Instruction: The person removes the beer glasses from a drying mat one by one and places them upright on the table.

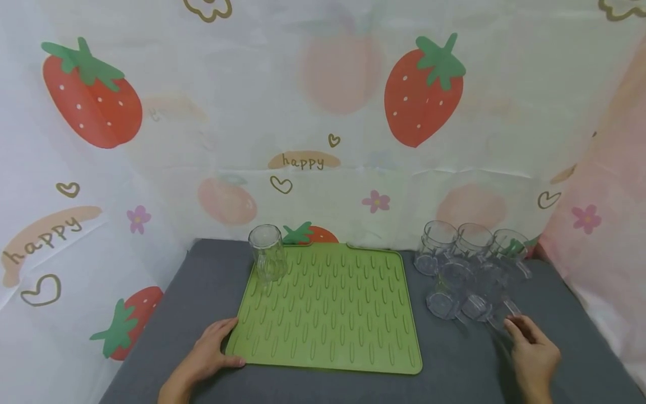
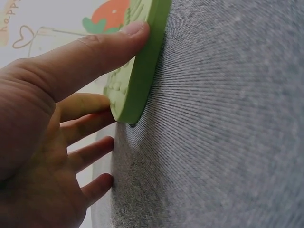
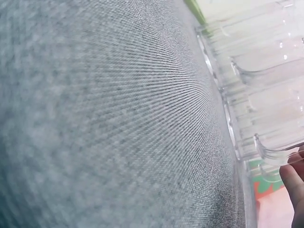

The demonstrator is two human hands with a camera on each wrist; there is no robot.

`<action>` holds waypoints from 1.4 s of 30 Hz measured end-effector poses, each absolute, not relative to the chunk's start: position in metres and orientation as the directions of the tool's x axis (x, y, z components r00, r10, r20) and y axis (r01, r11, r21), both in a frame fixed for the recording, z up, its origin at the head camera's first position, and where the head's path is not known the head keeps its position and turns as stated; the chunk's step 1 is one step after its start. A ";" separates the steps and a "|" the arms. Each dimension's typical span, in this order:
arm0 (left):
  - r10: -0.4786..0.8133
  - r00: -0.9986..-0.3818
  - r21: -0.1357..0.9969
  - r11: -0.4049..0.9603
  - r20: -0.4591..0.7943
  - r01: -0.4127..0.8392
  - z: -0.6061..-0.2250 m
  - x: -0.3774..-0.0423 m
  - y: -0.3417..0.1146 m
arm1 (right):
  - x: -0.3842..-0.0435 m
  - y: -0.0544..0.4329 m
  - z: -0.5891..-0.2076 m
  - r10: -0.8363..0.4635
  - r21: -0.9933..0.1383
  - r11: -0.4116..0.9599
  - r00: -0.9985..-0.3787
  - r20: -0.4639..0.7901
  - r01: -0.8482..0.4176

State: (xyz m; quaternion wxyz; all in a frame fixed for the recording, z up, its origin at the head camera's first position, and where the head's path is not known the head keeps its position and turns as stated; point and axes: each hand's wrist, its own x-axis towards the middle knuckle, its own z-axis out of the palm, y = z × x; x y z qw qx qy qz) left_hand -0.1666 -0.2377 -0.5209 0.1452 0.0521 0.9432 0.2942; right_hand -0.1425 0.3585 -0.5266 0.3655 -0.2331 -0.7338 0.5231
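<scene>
A green ridged mat [image 1: 328,314] lies on the dark grey table. At its near left corner rests my left hand [image 1: 209,350], thumb [image 2: 118,45] on the mat's front edge and fingers extended along its left side. A clear glass mug [image 1: 269,255] stands on the mat's back left corner. To the right of the mat, several clear glass mugs [image 1: 439,247] are grouped in two rows. My right hand [image 1: 535,353] pinches the handle [image 1: 512,306] of the front-row glass mug on the right. In the right wrist view its fingers [image 3: 292,183] appear only at the lower right.
Behind the table hangs a white cloth [image 1: 343,196] with strawberry prints, and it continues along both sides. The grouped mugs stand close together, near the back right of the table [image 1: 555,297]. Grey cloth surface shows in front of the mat and on both sides.
</scene>
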 end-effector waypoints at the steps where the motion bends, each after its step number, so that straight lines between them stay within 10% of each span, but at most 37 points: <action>1: 0.183 -0.953 0.573 0.820 -0.243 0.011 -0.520 -0.167 -0.238 | -0.143 0.359 -0.527 0.724 -0.938 0.343 -0.625 0.293 -0.043; 42: 0.161 -0.956 0.583 0.813 -0.244 -0.012 -0.520 -0.168 -0.239 | -0.131 0.354 -0.481 0.779 -0.927 0.368 -0.519 0.352 -0.076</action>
